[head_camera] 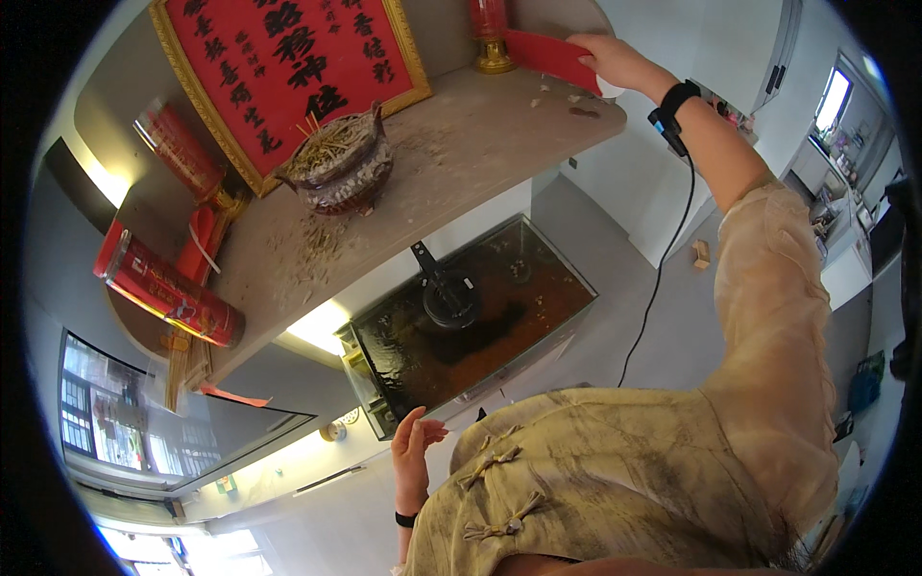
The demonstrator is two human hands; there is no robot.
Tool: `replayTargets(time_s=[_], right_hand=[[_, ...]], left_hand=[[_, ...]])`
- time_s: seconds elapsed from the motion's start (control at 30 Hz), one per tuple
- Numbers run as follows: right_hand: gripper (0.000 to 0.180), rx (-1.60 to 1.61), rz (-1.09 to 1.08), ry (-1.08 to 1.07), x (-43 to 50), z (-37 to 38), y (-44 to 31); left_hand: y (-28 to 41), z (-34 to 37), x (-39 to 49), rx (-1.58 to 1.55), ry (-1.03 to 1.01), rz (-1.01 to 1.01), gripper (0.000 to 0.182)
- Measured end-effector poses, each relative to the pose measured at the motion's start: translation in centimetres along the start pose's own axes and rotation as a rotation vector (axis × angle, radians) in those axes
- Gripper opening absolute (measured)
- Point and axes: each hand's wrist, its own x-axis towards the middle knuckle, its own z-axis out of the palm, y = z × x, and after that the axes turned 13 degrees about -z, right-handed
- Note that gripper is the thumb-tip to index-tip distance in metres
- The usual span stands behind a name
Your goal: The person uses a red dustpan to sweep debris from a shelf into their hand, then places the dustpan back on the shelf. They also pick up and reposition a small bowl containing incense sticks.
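At the far right end of a dusty altar shelf (461,158), my right hand (618,63) grips the end of a flat red strip (551,57). A small white thing (609,88) shows beneath that hand, partly hidden. The strip reaches left to the gold base of a red cylindrical lamp (492,36). Low in front of my body, my left hand (416,450) hangs with nothing in it, fingers loosely bent and apart. Mid-shelf stands an incense burner (346,176), full of ash and stick stubs, before a gold-framed red plaque (288,79) bearing writing.
Ash and stick fragments (317,248) litter the shelf. On its left stand another red lamp (180,151), a red canister (173,288) and incense sticks (176,371). Below is a glass fish tank (587,288). A black cable (652,302) hangs from my right wristband (670,119).
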Motion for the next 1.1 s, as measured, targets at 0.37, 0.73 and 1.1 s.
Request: replayTargets(time_s=[0.37, 0.73, 1.1], right_hand=[[0.033, 0.135, -0.01, -0.089, 2.9, 3.1, -2.7], [0.031, 0.024, -0.097, 0.012, 4.2, 0.5, -3.1], [0.028, 0.238, -0.166, -0.096, 2.1, 0.4, -12.9]], left_hand=[[-0.3, -0.1, -0.7, -0.015, 0.033, -0.013, 0.032], [-0.7, -0.2, -1.0, -0.029, 0.04, 0.005, 0.032], [-0.3, 0.7, -0.3, -0.009, -0.001, -0.035, 0.032]])
